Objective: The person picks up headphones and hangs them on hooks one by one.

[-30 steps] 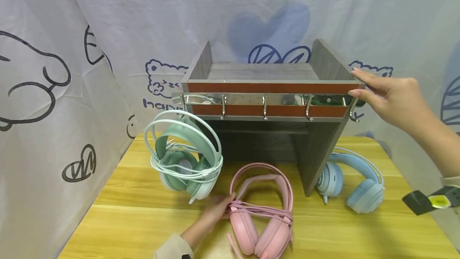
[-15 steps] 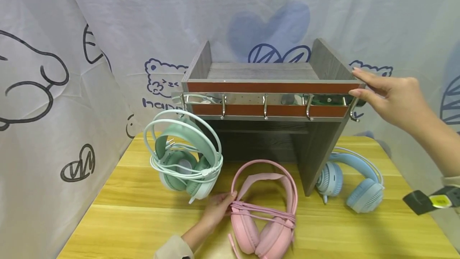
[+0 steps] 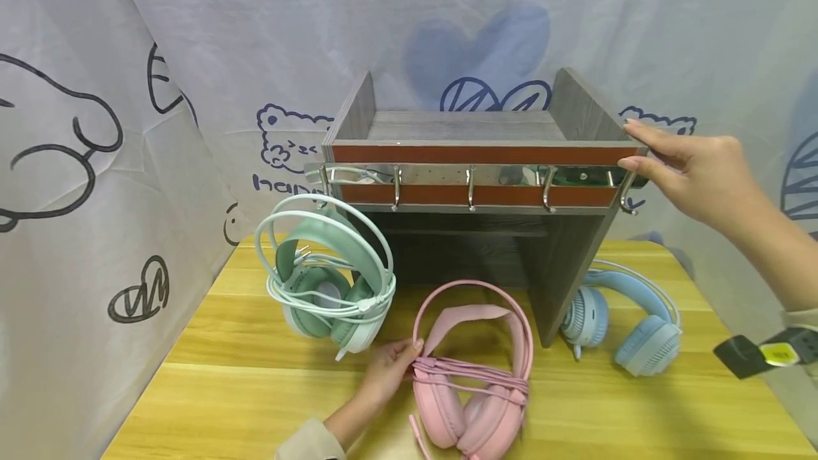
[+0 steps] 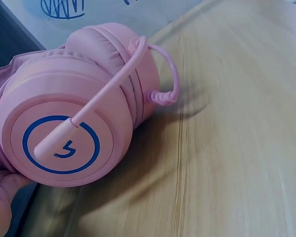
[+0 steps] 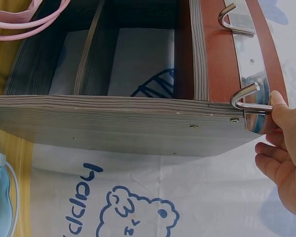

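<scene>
My left hand (image 3: 386, 375) grips the left side of the pink headphones (image 3: 437, 407), where their cord is wound around the band ends. The headband points up, in front of the shelf's lower opening. In the left wrist view an ear cup (image 4: 61, 143) with a blue ring logo faces the camera, the microphone boom (image 4: 106, 94) lying across it; whether the cups touch the table cannot be told. My right hand (image 3: 699, 172) holds the upper right corner of the grey wooden shelf (image 3: 569, 268), thumb against the end of the metal hook rail (image 5: 246, 54) in the right wrist view.
Green headphones (image 3: 364, 336) hang at the rail's left end. Several metal hooks (image 3: 471, 190) stick out along the shelf front. Light blue headphones (image 3: 648, 346) lie on the wooden table (image 3: 211, 403), right of the shelf. A printed cloth (image 3: 192, 6) closes off the back and sides.
The pink headphones have shifted slightly right and upward in my left hand, their headband spreading a little wider in view. My right hand stays on the shelf corner.
</scene>
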{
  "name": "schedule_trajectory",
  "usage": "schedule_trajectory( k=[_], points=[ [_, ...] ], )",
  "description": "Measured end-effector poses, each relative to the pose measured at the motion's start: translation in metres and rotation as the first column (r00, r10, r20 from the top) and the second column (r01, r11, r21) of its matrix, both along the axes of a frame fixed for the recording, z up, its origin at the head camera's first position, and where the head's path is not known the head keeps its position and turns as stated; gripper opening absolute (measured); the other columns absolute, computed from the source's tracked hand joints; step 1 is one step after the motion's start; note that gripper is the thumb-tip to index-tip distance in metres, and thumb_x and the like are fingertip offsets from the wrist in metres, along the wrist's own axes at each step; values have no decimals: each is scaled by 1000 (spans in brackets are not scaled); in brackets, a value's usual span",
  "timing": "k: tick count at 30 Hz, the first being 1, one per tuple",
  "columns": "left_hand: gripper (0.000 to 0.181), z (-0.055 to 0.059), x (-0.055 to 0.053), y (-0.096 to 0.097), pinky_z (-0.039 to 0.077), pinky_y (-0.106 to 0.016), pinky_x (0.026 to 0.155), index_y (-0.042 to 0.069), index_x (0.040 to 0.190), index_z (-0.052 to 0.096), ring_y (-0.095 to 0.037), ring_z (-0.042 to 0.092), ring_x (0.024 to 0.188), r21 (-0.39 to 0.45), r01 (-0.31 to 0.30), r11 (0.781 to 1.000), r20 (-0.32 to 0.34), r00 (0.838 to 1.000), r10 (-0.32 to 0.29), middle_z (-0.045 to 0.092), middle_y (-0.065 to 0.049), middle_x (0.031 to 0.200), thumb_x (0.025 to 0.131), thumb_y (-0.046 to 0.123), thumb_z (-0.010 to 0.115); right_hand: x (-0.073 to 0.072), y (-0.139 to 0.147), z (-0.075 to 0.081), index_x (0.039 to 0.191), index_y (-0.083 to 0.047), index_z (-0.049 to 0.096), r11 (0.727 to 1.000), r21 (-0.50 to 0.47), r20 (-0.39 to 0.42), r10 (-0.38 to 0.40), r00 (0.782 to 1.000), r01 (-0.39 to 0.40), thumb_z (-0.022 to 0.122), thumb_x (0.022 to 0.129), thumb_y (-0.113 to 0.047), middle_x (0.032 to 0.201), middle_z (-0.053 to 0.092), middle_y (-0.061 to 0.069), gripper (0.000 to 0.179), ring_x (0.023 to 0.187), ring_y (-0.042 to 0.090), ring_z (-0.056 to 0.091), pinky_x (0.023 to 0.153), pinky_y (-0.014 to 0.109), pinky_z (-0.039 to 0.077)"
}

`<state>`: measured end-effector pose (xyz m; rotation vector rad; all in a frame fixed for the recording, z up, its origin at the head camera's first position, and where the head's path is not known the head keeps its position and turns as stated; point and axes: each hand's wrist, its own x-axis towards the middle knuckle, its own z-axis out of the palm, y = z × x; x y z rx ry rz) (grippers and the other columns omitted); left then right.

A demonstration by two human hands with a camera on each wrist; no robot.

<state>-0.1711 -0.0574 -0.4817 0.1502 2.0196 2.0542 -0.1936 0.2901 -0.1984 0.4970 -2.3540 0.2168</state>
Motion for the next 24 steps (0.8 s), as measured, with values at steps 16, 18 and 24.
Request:
schedule_trajectory(
  k=[16, 18, 24],
  points=[
    [39, 29, 2, 9, 54, -25, 77, -17, 115, 49, -1, 63, 76, 75, 15, 997, -42, 999, -12, 63, -28, 101, 89, 13, 52, 1, 3, -1, 121, -4, 57, 999, -22, 23, -37, 999, 37, 66, 81, -19, 113, 58, 25, 44, 47, 9, 45, 47, 6, 24],
    [40, 31, 3, 9, 53, -27, 81, -17, 116, 48, 0, 63, 78, 82, 15, 997, -46, 999, -11, 62, -29, 103, 89, 13, 53, 1, 2, -1, 121, -4, 56, 999, -28, 25, -36, 999, 37, 67, 80, -18, 114, 58, 24, 44, 51, 17, 54, 49, 3, 24],
    [40, 38, 10, 9, 54, -24, 77, -16, 116, 50, 2, 62, 78, 78, -27, 997, -78, 996, 33, 61, -31, 106, 88, 12, 55, 2, 0, -1, 122, -5, 56, 999, -34, 34, -24, 999, 25, 68, 79, -17, 115, 57, 24, 46, 73, 38, 64, 56, 1, 31]
  ],
)
